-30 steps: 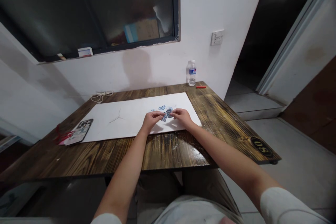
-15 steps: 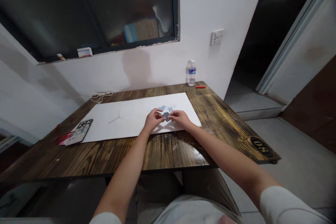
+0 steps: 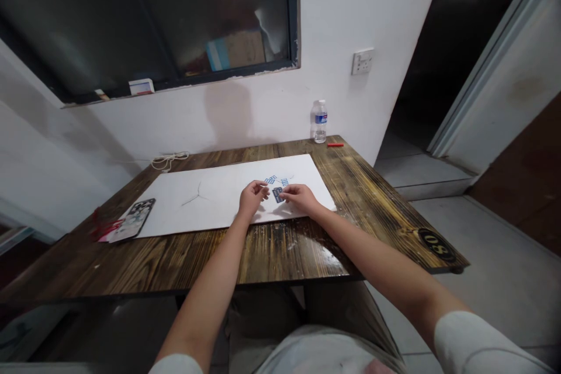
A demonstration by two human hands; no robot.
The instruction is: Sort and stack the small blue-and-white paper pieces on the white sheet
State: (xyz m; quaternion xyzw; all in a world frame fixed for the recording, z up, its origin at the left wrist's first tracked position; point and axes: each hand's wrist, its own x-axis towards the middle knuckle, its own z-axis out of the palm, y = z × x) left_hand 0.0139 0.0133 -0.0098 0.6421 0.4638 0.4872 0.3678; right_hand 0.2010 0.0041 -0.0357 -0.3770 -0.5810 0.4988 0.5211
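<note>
Between the thumb and fingers of my right hand is a small dark-blue flat piece with pale markings or slots, too small to name more exactly. It is held just above a white board. To its left, my left hand is apart from the piece, fingers loosely bent and holding nothing that I can see. Just beyond the hands, blue-and-white striped pieces lie on the board, with another blue striped piece to their right. Thin dark lines meet in a three-armed figure on the board's left part.
The board rests on a dark wooden table. A patterned phone case and red cord are at the left. White cable, a water bottle and a red stick-like item sit along the back edge by the wall.
My left hand has let go of the dark-blue piece and drawn slightly left. My right hand keeps hold of the piece, which now shows more of its face.
</note>
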